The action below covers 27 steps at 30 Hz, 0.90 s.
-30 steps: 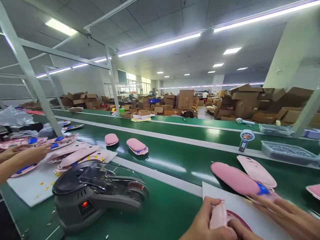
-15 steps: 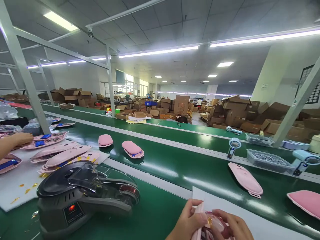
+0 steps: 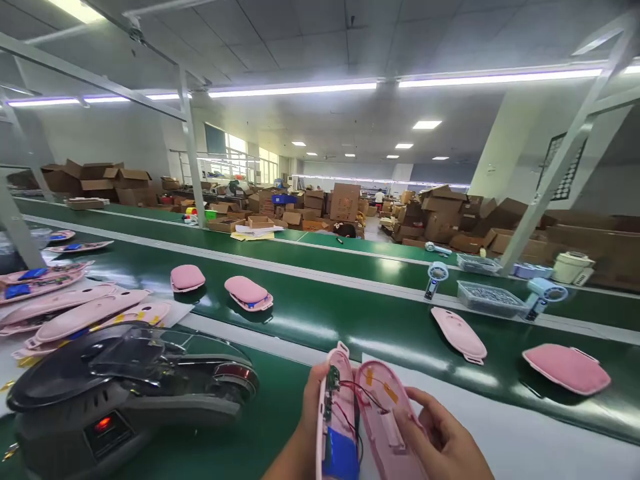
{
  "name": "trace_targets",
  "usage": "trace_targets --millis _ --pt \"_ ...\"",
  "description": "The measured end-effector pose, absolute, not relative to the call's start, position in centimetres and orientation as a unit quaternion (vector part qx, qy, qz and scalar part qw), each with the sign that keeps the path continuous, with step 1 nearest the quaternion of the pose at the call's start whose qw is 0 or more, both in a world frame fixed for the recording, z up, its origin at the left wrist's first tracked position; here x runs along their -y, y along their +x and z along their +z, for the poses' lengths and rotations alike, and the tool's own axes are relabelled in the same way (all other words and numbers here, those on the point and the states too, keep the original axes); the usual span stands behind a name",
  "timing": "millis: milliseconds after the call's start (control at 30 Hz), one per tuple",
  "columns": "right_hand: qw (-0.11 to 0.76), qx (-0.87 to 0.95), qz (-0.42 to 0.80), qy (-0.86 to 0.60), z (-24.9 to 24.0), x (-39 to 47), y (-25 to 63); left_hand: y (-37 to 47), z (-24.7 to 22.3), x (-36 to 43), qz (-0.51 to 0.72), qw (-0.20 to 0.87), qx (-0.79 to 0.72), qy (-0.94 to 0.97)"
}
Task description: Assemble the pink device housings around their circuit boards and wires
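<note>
I hold an opened pink plastic casing at the bottom centre, its two halves spread like a book. Inside it show a blue battery, a small circuit board and red and black wires. My left hand grips the left half from behind. My right hand supports the right half, thumb on its inner face. To my left stands a grey and black tape dispenser with a red light on.
Closed pink casings lie on the green conveyor belt. More pink halves are piled at the left. Two small handheld fans and a tray of screws stand beyond. Cardboard boxes fill the background.
My view swung right and the co-worker's hand at the left left the picture. The pink casing rose in my hands and now lies open with its insides showing.
</note>
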State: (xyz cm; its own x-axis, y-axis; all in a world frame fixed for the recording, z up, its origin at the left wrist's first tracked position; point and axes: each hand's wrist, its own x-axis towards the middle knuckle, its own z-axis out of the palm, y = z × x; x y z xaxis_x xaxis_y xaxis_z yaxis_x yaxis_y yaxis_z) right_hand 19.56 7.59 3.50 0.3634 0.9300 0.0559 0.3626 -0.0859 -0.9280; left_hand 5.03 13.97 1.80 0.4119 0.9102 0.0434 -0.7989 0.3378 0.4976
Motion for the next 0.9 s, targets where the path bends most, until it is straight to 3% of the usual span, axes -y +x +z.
trace_targets --millis 233,433,733,900 --pt "0.588 0.406 0.402 -0.572 2.4 -7.0 16.4 4.0 2.0 -13.9 0.544 0.798 -0.109 0.238" --pt "0.578 0.388 0.566 -0.443 3.0 -6.6 15.6 4.0 2.2 -13.5 0.527 0.796 -0.125 0.269" --pt "0.606 0.346 0.53 -0.482 3.8 -6.6 15.0 3.4 3.3 -14.8 0.458 0.772 -0.241 0.368" --pt "0.598 0.353 0.503 -0.514 3.4 -6.9 14.8 1.1 5.1 -15.2 0.369 0.701 -0.351 0.5"
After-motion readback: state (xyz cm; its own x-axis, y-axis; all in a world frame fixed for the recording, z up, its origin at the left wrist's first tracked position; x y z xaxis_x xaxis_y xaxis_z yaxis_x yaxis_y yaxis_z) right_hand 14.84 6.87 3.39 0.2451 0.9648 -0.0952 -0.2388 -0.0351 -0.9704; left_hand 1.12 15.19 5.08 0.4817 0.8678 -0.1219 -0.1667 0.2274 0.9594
